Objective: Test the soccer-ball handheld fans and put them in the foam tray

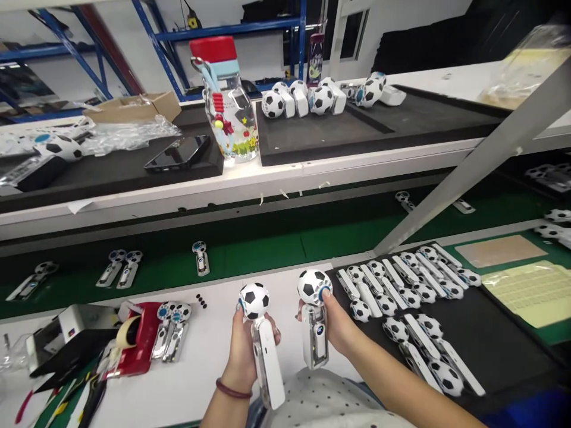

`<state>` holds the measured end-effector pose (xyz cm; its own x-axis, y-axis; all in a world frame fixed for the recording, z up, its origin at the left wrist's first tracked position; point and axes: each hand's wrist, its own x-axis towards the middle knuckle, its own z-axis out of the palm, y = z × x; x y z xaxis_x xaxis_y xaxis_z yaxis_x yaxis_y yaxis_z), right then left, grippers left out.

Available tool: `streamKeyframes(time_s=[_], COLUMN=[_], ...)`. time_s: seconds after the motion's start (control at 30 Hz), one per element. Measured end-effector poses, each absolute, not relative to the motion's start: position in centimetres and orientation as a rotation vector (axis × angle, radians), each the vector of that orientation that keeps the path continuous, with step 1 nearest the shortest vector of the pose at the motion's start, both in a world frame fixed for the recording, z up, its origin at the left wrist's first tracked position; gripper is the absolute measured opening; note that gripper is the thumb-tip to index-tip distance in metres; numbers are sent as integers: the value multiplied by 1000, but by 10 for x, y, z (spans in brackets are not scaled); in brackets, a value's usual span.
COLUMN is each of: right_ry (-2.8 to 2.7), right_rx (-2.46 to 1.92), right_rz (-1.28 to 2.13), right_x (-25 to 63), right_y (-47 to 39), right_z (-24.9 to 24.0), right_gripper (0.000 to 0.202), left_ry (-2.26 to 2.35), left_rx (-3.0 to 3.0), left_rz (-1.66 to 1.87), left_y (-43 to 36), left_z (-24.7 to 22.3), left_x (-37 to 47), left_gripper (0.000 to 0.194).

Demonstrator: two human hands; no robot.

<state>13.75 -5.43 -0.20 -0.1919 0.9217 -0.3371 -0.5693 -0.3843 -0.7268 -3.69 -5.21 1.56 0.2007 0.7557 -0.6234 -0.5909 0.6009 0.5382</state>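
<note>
My left hand [239, 348] is closed round a white handheld device [269, 362] with a soccer-ball head. Its smooth white side faces me, and the thumb lies by the ball. My right hand [339, 326] grips a second soccer-ball device [314, 340], its thumb pressing on the blue part of the ball. This one shows a clear front with a small round blue-and-black part inside. Both are held upright and apart, above the white worktop [209, 380] at its near edge. Two similar devices [172, 333] lie to the left, beside a red tape dispenser [140, 342].
A black foam tray [499, 339] on the right carries rows of soccer-ball devices. More lie on the green conveyor belt [285, 241] behind. An upper shelf [285, 172] holds a clear bottle [234, 116] and a phone [178, 153]. A slanted grey post [473, 160] crosses at right.
</note>
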Motion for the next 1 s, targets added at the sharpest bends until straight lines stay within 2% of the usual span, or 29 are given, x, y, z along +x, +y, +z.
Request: streamKeyframes(time_s=[0.13,0.23,0.33,0.4,0.47,0.6,1.0], right_ry=[-518,-362,-213,-173,-147,-173,-367], right_rx=[-1075,-1080,-1034,-1031,-1037,-925,-864], right_rz=[1651,1826,2026,2017,2000,2023,2021], right_x=[132,133,141,145,148,145,140], right_y=[-54,-52,-53,-55,-58,-66,-75], right_z=[3,3,-5,-12,-15,-10,14], right_gripper=[56,50,37,26,24,35,49], left_ry=[1137,1148,1130,1141,1139,1032,854], left_rx=[332,204,88,102,151,257,428], left_rz=[1011,971,868,855,853,812,815], left_y=[-53,-53,-58,-64,-71,-84,-97], left_z=[8,2,-5,-10,-13,-7,26], left_x=[-32,-28,-28,-31,-35,-40,-42], left_gripper=[52,48,27,17,28,50,62])
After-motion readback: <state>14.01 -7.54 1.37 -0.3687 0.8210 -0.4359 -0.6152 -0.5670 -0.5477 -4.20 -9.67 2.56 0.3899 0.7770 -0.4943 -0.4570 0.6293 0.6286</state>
